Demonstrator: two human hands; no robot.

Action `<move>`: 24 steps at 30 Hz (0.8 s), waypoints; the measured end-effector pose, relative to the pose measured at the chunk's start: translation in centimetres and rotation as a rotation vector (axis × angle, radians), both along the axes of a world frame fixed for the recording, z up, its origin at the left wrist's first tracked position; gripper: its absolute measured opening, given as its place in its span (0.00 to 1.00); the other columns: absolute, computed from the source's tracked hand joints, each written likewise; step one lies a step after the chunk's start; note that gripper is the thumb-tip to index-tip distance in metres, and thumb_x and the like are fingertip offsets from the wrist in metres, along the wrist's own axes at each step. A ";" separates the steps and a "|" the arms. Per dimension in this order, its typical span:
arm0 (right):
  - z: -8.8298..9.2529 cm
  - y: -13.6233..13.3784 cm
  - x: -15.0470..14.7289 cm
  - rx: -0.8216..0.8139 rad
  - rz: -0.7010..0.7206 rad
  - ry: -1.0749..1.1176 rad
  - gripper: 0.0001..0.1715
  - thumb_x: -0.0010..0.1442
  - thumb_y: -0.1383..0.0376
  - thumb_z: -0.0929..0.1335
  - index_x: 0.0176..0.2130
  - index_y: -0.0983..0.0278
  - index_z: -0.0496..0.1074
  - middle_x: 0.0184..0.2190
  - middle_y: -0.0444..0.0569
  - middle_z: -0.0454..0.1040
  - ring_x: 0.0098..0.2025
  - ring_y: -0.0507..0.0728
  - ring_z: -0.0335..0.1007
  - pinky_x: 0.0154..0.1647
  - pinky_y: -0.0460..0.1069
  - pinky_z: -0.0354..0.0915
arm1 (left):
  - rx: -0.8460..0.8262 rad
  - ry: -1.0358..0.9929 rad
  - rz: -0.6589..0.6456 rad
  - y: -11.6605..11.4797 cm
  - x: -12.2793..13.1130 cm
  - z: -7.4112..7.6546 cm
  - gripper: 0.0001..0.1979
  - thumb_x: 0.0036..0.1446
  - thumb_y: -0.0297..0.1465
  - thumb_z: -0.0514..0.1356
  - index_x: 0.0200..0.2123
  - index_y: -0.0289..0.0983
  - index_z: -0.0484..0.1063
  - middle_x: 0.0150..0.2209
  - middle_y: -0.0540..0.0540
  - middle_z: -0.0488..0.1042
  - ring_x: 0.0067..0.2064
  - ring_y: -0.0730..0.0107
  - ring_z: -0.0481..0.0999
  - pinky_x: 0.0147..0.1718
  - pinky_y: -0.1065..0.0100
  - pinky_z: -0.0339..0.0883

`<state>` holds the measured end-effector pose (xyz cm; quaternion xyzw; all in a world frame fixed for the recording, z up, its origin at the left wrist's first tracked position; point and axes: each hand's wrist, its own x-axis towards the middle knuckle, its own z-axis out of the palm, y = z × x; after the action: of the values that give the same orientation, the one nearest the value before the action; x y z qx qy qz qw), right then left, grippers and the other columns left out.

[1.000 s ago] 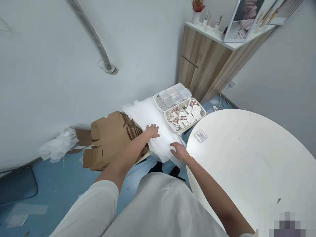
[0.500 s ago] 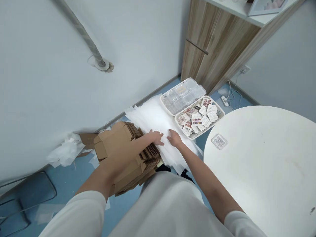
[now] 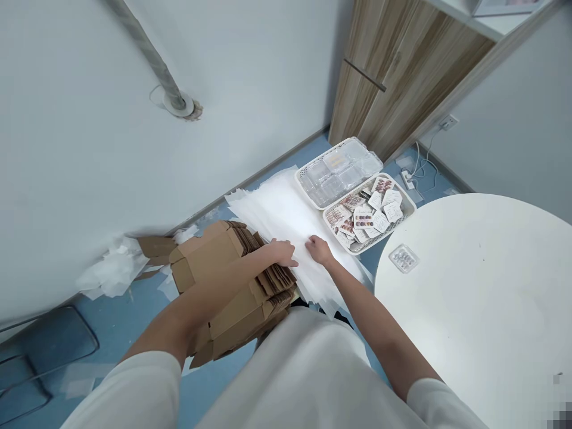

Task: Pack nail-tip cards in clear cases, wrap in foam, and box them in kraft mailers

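A stack of thin white foam sheets [image 3: 277, 208] lies on a low surface in front of me. My left hand [image 3: 282, 251] rests flat on the near left edge of the stack, fingers stretched out, right beside a pile of flattened brown cardboard boxes [image 3: 232, 280]. My right hand [image 3: 318, 248] sits on the sheets a little to the right, fingers curled down onto the top sheet; whether it pinches a sheet I cannot make out.
Beyond the sheets stand a white basket of clear plastic cases [image 3: 340, 170] and a white basket of small printed cards [image 3: 370, 213]. A round white table [image 3: 482, 298] at right carries a small clear case [image 3: 403, 258]. A wooden cabinet [image 3: 393, 77], a wall pipe [image 3: 152, 59] and torn white scraps [image 3: 111, 274] lie around.
My right hand has moved from the stack's near right edge to the left, close beside my left hand. My head tilted down, so the cabinet top left the view.
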<state>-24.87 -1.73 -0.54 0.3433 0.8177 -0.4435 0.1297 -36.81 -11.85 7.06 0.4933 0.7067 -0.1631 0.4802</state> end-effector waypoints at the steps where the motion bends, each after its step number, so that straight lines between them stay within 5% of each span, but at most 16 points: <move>1: 0.1 0.3 0.1 -0.020 -0.070 0.023 0.06 0.55 0.64 0.59 0.32 0.62 0.64 0.27 0.44 0.70 0.28 0.51 0.66 0.29 0.45 0.58 | 0.005 -0.006 0.012 0.0 -0.1 0.0 0.31 0.47 0.48 0.54 0.49 0.33 0.65 0.52 0.30 0.63 0.52 0.44 0.63 0.50 0.48 0.48; 8: 2.1 1.2 1.3 -0.032 -0.327 0.227 0.10 0.57 0.62 0.58 0.36 0.62 0.64 0.31 0.44 0.71 0.24 0.50 0.69 0.30 0.46 0.63 | 0.106 -0.003 0.257 0.2 -0.4 0.0 0.30 0.50 0.50 0.50 0.48 0.34 0.64 0.53 0.32 0.64 0.55 0.46 0.60 0.52 0.46 0.42; 13: 5.5 -1.1 1.2 0.115 -0.090 0.371 0.12 0.57 0.64 0.59 0.39 0.62 0.68 0.37 0.48 0.74 0.40 0.55 0.70 0.43 0.50 0.62 | 0.387 -0.046 0.826 0.8 -1.0 0.2 0.31 0.50 0.50 0.51 0.49 0.32 0.60 0.49 0.35 0.68 0.51 0.54 0.66 0.47 0.61 0.56; 19: 8.1 -3.9 1.7 0.014 0.263 0.487 0.14 0.57 0.61 0.62 0.42 0.60 0.70 0.48 0.49 0.69 0.52 0.56 0.62 0.53 0.53 0.57 | 0.460 -0.095 1.021 0.4 -2.4 0.6 0.27 0.44 0.35 0.61 0.47 0.33 0.59 0.41 0.40 0.72 0.39 0.62 0.73 0.32 0.69 0.66; 22: 7.8 -3.7 3.0 -0.091 0.239 0.500 0.21 0.55 0.54 0.63 0.45 0.61 0.69 0.50 0.51 0.68 0.52 0.57 0.62 0.52 0.53 0.57 | 0.506 -0.230 1.162 -0.1 -2.9 1.2 0.25 0.40 0.29 0.62 0.45 0.34 0.61 0.38 0.43 0.73 0.36 0.65 0.73 0.28 0.71 0.67; 24: 7.1 -3.0 3.9 -0.152 0.074 0.473 0.23 0.57 0.51 0.59 0.44 0.61 0.70 0.50 0.52 0.67 0.52 0.57 0.62 0.51 0.53 0.58 | 0.531 -0.373 1.194 -0.4 -3.2 2.0 0.23 0.39 0.28 0.61 0.42 0.34 0.63 0.35 0.45 0.73 0.34 0.67 0.74 0.28 0.71 0.67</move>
<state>-20.96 -4.71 6.60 0.1890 0.8016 -0.5667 -0.0236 -39.99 -12.29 9.03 0.1396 0.7793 0.3967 0.4645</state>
